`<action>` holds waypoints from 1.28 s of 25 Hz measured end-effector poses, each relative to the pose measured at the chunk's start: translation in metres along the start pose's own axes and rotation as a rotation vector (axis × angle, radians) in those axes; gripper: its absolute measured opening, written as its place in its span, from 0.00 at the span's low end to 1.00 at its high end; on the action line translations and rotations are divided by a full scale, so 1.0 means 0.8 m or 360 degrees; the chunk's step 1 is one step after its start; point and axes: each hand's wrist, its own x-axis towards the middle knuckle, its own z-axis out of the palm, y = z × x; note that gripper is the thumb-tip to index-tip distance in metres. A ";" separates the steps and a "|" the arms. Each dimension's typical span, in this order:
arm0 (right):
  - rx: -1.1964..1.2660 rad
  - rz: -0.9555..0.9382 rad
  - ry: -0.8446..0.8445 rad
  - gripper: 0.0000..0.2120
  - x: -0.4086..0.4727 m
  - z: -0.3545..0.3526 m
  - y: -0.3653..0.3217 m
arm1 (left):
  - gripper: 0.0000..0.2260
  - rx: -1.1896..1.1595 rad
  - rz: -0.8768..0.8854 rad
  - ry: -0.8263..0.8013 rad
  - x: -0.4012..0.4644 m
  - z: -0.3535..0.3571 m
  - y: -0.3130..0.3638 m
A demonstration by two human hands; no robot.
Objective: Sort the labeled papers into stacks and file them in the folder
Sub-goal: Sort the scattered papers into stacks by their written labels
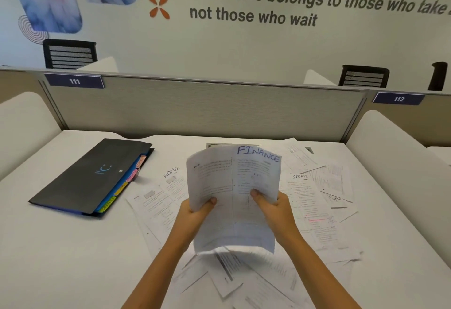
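Held sheet: FINANCE paper (234, 196), raised over the desk (61, 247), label at the top edge away from the fingers.
Left hand (195, 213): grips the sheet's left edge, thumb on the front face, fingers curled behind.
Right hand (271, 208): grips the right edge the same way, thumb in front.
Arm pose: both forearms reach forward and converge on the sheet, wrists raised.
Loose papers: ADMIN sheet (170, 179) just left of the left thumb; SPORTS sheet (302, 191) right of the right hand; more lie below the wrists.
Folder (90, 177): shut, tabbed, well left of the left hand.
Step, judged: reading the label.
Do well: keep the sheet flat, lay it on a spot for FINANCE alone, edges squared.
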 end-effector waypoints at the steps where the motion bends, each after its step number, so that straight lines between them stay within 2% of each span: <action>1: -0.0022 -0.0001 -0.0059 0.04 0.004 0.006 0.000 | 0.10 -0.0010 -0.0018 0.0025 0.001 -0.011 -0.004; 4: -0.0239 0.0026 -0.0221 0.08 0.017 0.034 0.018 | 0.08 0.0010 -0.0179 0.0150 0.000 -0.067 -0.029; 7: -0.0667 -0.0048 -0.0227 0.15 0.030 0.064 0.062 | 0.17 0.0173 -0.0381 0.0277 -0.001 -0.141 -0.076; 9: -0.1172 -0.0088 -0.0356 0.23 0.035 0.082 0.098 | 0.20 0.0355 -0.0476 0.0440 -0.002 -0.182 -0.106; 11: -0.1689 -0.0024 -0.0541 0.34 0.035 0.100 0.130 | 0.17 0.0507 -0.0477 0.0553 0.000 -0.204 -0.126; 13: -0.1910 0.0007 -0.0633 0.44 0.031 0.114 0.158 | 0.16 0.0537 -0.0400 0.0556 0.005 -0.206 -0.135; 17: -0.2039 -0.0031 -0.0518 0.41 0.027 0.119 0.189 | 0.22 0.0450 -0.0348 0.0359 0.022 -0.181 -0.128; 19: -0.2089 0.0003 -0.0433 0.40 0.033 0.104 0.195 | 0.21 0.0401 -0.0342 0.0289 0.033 -0.166 -0.128; 23: -0.2114 0.0040 -0.0304 0.42 0.048 0.049 0.205 | 0.13 0.0334 -0.0341 0.0140 0.054 -0.120 -0.127; 28: -0.2129 0.0076 -0.0196 0.45 0.065 -0.028 0.209 | 0.20 0.0253 -0.0397 -0.0050 0.077 -0.056 -0.130; 32: -0.2142 0.0123 -0.0151 0.45 0.076 -0.084 0.211 | 0.21 0.0184 -0.0435 -0.0136 0.088 -0.003 -0.130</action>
